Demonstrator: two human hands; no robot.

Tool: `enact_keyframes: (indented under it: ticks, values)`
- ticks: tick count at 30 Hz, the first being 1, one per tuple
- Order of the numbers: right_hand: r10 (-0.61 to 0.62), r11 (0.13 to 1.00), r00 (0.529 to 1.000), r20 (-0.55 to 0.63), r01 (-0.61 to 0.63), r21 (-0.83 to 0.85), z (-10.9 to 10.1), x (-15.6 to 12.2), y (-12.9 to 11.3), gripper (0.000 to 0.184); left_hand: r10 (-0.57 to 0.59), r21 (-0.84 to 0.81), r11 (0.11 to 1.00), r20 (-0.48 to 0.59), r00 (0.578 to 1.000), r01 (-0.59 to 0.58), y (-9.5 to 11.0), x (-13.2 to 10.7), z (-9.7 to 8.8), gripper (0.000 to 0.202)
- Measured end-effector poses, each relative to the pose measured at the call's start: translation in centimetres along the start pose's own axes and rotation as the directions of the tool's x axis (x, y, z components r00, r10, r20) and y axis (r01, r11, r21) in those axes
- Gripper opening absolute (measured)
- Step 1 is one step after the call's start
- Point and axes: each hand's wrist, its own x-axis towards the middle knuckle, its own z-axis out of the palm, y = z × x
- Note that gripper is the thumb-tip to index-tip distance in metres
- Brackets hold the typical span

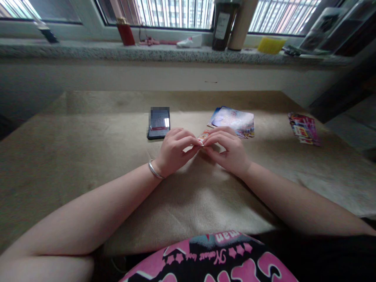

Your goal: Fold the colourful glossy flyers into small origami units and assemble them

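Between my two hands is a small, flat piece with red, orange and white print (203,137); my fingers cover much of it, so whether it is a card or a packet is unclear. My left hand (178,149) pinches its left end between thumb and fingers, a silver bangle on the wrist. On the other side, my right hand (227,149) is closed on it with thumb and fingertips. Both hands are just above the table. A phone (159,123) lies beyond my left hand, and a spread pile of glossy printed cards (235,118) lies just past my right.
Several pink-and-red printed packets (304,129) lie fanned out at the table's right. Behind the tan-covered table (96,149), a stone windowsill (161,53) carries a red container (125,33), a dark jar (225,25) and a yellow block (272,45).
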Motion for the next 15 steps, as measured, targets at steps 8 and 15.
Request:
enact_keyframes:
  ticks: [8,15]
  values:
    - [-0.03,1.0,1.0,0.001,0.03,-0.003,0.22,0.21,-0.08,0.009,-0.026,0.083,0.996,0.06,0.998,0.021,0.1,0.01,-0.08,0.009]
    - [0.011,1.0,1.0,0.007,-0.011,-0.001,0.38,-0.03,0.0,0.011,0.018,0.14,0.99,0.062,0.998,-0.027,0.17,0.05,-0.21,0.011]
